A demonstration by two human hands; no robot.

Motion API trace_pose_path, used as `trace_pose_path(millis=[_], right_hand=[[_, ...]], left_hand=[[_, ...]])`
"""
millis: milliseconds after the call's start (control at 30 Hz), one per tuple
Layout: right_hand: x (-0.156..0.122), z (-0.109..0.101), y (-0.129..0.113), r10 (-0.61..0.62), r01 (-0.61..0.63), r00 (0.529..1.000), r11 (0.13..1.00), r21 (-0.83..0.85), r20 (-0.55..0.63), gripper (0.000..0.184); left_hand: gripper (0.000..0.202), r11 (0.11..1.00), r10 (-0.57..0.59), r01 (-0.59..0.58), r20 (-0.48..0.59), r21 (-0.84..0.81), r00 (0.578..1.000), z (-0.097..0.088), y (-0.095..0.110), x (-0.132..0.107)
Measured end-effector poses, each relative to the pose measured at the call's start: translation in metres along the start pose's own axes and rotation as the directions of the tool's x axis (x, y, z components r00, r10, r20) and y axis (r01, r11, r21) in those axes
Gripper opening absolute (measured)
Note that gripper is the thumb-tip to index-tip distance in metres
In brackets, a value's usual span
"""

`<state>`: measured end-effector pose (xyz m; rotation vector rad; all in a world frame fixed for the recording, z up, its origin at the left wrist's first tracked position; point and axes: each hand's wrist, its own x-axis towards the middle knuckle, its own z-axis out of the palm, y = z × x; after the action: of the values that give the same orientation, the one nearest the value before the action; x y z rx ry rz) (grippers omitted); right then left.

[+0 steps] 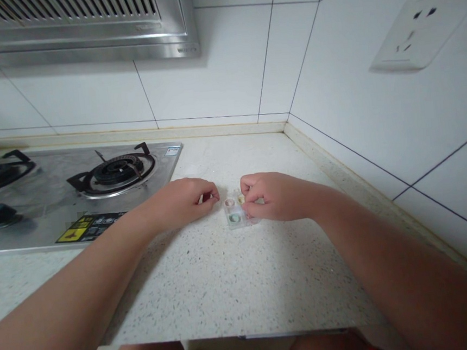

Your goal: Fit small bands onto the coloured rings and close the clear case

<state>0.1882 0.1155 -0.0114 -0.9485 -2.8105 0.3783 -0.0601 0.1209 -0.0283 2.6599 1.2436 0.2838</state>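
Leftmost, gas stove (75, 191). Left hand (184, 201) curled, pinched tight, contents too small to tell. Clear compartment box (234, 217) on counter (210, 286) between hands, right hand (274, 196) pinching its edge. Probably light, stiff, slippery; hold by side walls.

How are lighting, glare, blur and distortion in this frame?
Head view: soft, even light, faint shadows on the countertop; dull sheen, no harsh glare, on the steel hob; wide-angle stretch skews the wall socket; left hand and right hand sharp, small clear box contents too small to read.
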Motion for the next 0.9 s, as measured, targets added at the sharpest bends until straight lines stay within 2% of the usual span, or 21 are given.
trace_pose_path(millis=[100,200,267,367,467,567,667,767,900], right_hand=[[0.000,0.001,0.003,-0.011,0.011,0.997,1.000,-0.009,-0.078,0.030],[0.001,0.002,0.008,-0.038,0.036,0.978,0.999,-0.017,-0.207,0.026],[0.002,0.003,0.013,-0.049,0.048,0.956,0.999,-0.011,-0.288,0.021],[0.003,0.004,0.020,-0.061,0.061,0.917,0.998,-0.013,-0.393,0.016],[0.003,0.004,0.026,-0.049,0.043,0.894,0.999,-0.024,-0.446,0.015],[0.003,0.005,0.030,-0.021,0.001,0.895,0.999,-0.045,-0.446,0.015],[0.003,0.006,0.031,-0.017,-0.011,0.904,0.998,-0.064,-0.427,0.014],[0.003,0.007,0.032,-0.014,-0.021,0.908,0.997,-0.077,-0.419,0.014],[0.003,0.007,0.031,-0.003,-0.039,0.908,0.995,-0.091,-0.419,0.015]], left_hand=[[0.024,0.992,-0.111,0.117,-0.091,0.056,0.990,-0.013,-0.013,-0.003],[0.024,0.943,-0.277,0.305,-0.197,0.134,0.941,-0.030,-0.037,-0.010],[0.024,0.909,-0.333,0.373,-0.213,0.187,0.919,-0.039,-0.051,-0.016],[0.025,0.916,-0.322,0.348,-0.155,0.198,0.934,-0.047,-0.062,-0.022],[0.025,0.923,-0.333,0.334,-0.041,0.192,0.942,-0.045,-0.064,-0.023],[0.024,0.916,-0.368,0.351,0.058,0.195,0.928,-0.038,-0.069,-0.020],[0.022,0.933,-0.347,0.330,0.117,0.146,0.931,-0.029,-0.078,-0.017],[0.021,0.937,-0.343,0.327,0.143,0.123,0.929,-0.025,-0.080,-0.015],[0.021,0.935,-0.344,0.325,0.148,0.142,0.927,-0.026,-0.074,-0.016]])
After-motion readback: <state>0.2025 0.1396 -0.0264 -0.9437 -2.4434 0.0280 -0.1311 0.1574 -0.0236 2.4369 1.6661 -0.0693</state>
